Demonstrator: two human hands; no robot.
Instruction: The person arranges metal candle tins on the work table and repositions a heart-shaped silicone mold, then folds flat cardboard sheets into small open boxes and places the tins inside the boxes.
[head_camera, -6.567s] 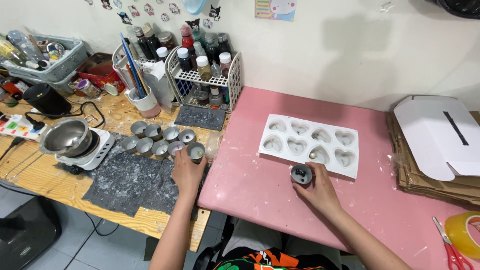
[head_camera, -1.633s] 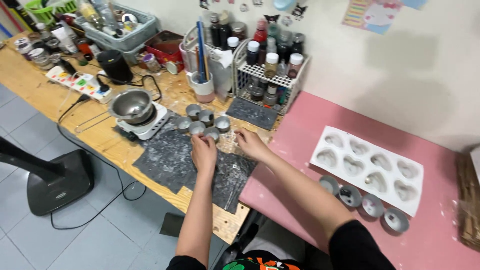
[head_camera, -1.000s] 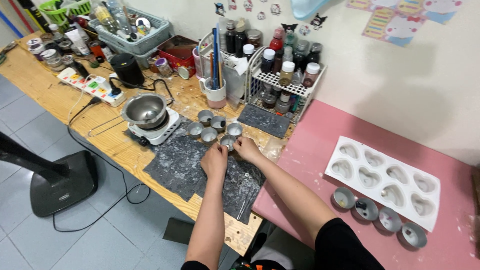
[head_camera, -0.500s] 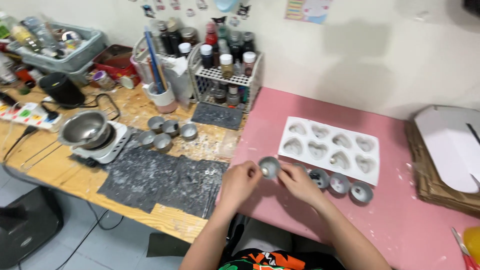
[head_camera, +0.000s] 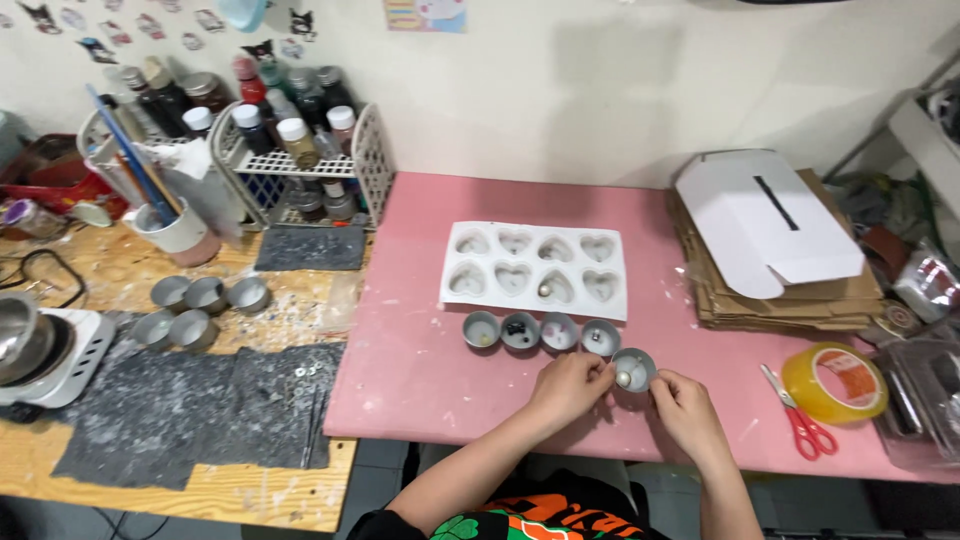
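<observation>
On the pink table (head_camera: 420, 370), both hands hold one small round metal cup (head_camera: 634, 369). My left hand (head_camera: 572, 384) pinches its left rim and my right hand (head_camera: 682, 410) grips its right side. The cup sits at the right end of a row of several like cups (head_camera: 540, 332), just below a white tray mould with heart-shaped hollows (head_camera: 535, 268). Several more metal cups (head_camera: 200, 305) stand on the wooden bench at the left.
A wire rack of bottles (head_camera: 290, 150) and a cup of brushes (head_camera: 175, 225) stand at the back left. A hot plate with a metal bowl (head_camera: 35, 350) sits far left. Cardboard and a white box (head_camera: 765, 235), red scissors (head_camera: 795, 420) and yellow tape (head_camera: 835, 382) lie right.
Both hands left the cups on the wooden bench, carried one metal cup rightward across the pink table, and now hold it at the right end of the row.
</observation>
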